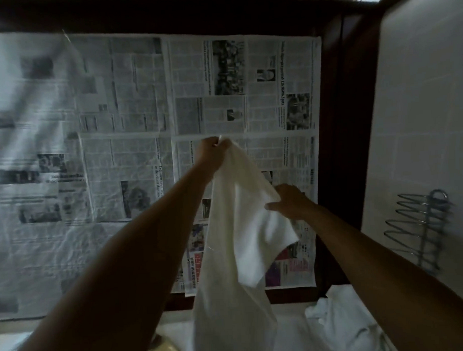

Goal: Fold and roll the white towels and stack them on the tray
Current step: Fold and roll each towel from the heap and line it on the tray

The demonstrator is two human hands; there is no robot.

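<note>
The towel (pixel 235 227) held up in the middle is plain white, slightly cream in the dim light, with no print. The heap of towels (pixel 343 321) at lower right is white too. The newspaper sheets (pixel 144 105) behind are grey-white with black text columns and black-and-white photos; the lowest page shows pink, red and purple patches. The frame (pixel 336 119) around them is dark brown. The wall (pixel 419 103) at right is off-white, and the wire rack (pixel 421 226) on it is silvery grey.
</note>
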